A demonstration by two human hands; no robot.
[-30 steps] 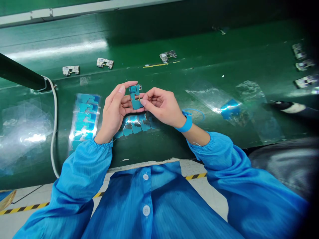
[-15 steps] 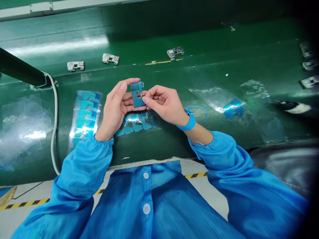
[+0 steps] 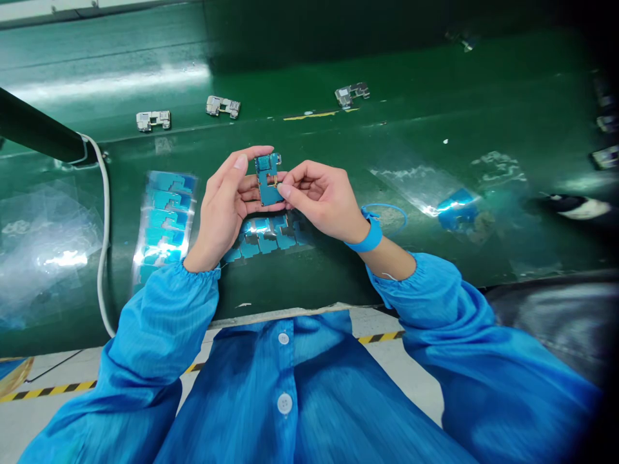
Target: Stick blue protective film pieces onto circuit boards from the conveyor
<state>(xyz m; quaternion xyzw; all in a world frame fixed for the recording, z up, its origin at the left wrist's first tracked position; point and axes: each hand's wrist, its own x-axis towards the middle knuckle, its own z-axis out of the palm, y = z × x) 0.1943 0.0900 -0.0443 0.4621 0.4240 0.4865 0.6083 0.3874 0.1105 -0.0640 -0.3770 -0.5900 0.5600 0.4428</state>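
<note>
My left hand holds a small circuit board by its edges, thumb and fingers around its left side. The board stands tilted, faced in blue with a notch in its right side. At that notch my right hand pinches with thumb and forefinger, touching the board's lower right edge. Whether a piece of film sits between those fingertips is too small to tell. Below the hands lies a sheet of blue cut-out films, partly covered by my left hand. A second blue film sheet rests left of my left wrist.
Boards lie along the back: one at left, another beside it, a darker one further right. Clear plastic sheets lie left of a white cable. A blue film scrap and a black-and-white object are at right.
The boards at the back appear slightly further right, and the whole view has shifted a little. Both hands keep nearly the same hold on the circuit board.
</note>
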